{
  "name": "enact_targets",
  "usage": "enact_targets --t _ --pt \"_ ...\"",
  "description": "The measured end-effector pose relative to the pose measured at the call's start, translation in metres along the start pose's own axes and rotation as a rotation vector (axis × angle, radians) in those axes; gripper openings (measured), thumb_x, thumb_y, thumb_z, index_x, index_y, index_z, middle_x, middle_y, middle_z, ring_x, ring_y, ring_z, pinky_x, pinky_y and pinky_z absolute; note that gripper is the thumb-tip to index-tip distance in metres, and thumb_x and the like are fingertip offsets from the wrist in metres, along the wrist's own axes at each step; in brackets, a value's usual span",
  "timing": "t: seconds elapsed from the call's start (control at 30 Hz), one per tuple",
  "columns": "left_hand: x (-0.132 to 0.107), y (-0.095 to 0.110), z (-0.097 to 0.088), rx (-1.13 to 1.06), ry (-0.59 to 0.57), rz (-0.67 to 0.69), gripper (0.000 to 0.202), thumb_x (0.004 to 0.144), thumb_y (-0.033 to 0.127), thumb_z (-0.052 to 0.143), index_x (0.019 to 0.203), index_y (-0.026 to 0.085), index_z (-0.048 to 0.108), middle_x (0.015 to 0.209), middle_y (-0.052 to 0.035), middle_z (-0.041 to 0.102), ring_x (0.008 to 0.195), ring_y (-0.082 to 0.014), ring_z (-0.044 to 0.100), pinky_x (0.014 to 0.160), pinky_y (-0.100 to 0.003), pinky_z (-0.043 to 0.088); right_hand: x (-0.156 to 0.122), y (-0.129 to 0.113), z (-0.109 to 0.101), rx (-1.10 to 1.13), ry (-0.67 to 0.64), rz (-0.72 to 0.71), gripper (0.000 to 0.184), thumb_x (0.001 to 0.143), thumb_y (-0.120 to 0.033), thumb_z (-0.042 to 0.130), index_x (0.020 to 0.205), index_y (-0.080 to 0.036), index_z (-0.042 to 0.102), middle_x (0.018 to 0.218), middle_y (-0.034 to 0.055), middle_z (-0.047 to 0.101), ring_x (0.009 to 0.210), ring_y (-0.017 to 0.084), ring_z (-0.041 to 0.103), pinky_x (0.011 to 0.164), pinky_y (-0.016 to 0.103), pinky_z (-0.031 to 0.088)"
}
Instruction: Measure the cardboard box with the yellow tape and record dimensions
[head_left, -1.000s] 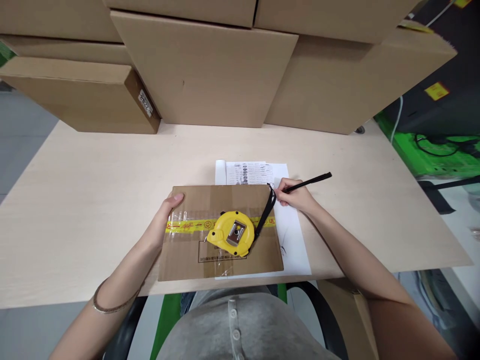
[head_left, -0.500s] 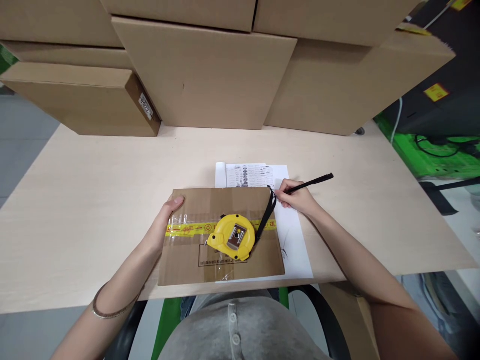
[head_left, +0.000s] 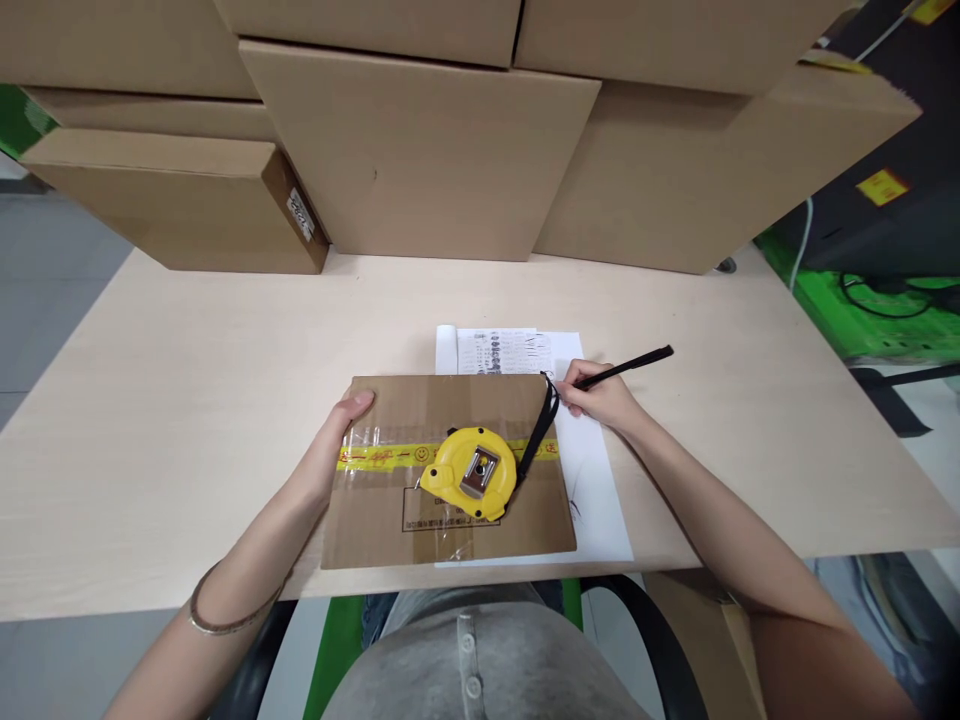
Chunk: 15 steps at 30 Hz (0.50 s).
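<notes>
My left hand [head_left: 339, 440] grips the left edge of a flat cardboard box [head_left: 450, 405], its thumb on top and the other fingers hidden. A yellow tape measure [head_left: 474, 474] lies on the box, and its black wrist strap [head_left: 538, 428] reaches past the box's upper right corner. Between the fingers of my right hand [head_left: 600, 393] is a black pen [head_left: 634, 362], held in a writing grip beside that corner, over white paper [head_left: 600, 500]. The pen's tip is hidden by the fingers. Printed, marked rows show on a sheet [head_left: 502, 348] above the box, which covers part of the papers.
Large cardboard boxes [head_left: 420, 150] line the back of the table [head_left: 187, 400]. A smaller carton [head_left: 172, 205] stands at the back left. To the right are a green surface [head_left: 862, 320] with black cables and a dark object with yellow labels.
The whole view has shifted slightly, so things appear a little further right. Both hands, the box and the tape measure keep about the same places relative to one another.
</notes>
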<state>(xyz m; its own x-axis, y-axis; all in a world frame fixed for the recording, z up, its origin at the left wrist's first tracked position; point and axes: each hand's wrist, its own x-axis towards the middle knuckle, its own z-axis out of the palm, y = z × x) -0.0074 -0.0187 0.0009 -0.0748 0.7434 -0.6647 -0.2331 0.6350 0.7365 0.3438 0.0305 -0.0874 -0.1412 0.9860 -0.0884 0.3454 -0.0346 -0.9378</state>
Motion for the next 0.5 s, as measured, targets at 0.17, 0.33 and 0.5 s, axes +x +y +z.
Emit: enact_targets --t 0.17,0.33,0.5 --pt "-0.0029 0.0022 0.0011 0.01 -0.011 0.018 0.044 0.076 0.049 0.07 0.106 0.018 0.076 0.071 -0.0054 0.078 0.074 -0.0314 0.078 0.064 -0.034 0.062 0.0006 0.0013 -0.0003 -0.016 0.027 -0.013 0.028 0.074 -0.028 0.072 0.059 -0.023 0.048 0.042 -0.0053 0.053 0.037 0.01 0.047 0.041 0.023 0.033" --pt "0.0017 -0.0008 -0.0014 0.007 -0.013 0.029 0.043 0.076 0.05 0.07 0.105 0.018 0.076 0.069 -0.005 0.078 0.075 -0.0313 0.078 0.065 -0.034 0.062 0.0001 0.0022 -0.0004 -0.012 0.027 -0.009 0.028 0.072 -0.026 0.071 0.059 -0.023 0.047 0.044 -0.0044 0.055 0.036 0.01 0.046 0.04 0.023 0.033" --pt "0.0019 -0.0014 -0.0005 -0.005 -0.013 0.04 0.041 0.076 0.048 0.071 0.103 0.018 0.076 0.074 -0.0048 0.079 0.079 -0.0318 0.078 0.067 -0.036 0.063 -0.0001 0.0025 0.0005 -0.013 0.043 -0.017 0.026 0.072 -0.026 0.069 0.059 -0.023 0.047 0.044 -0.0052 0.054 0.036 0.009 0.045 0.04 0.023 0.032"
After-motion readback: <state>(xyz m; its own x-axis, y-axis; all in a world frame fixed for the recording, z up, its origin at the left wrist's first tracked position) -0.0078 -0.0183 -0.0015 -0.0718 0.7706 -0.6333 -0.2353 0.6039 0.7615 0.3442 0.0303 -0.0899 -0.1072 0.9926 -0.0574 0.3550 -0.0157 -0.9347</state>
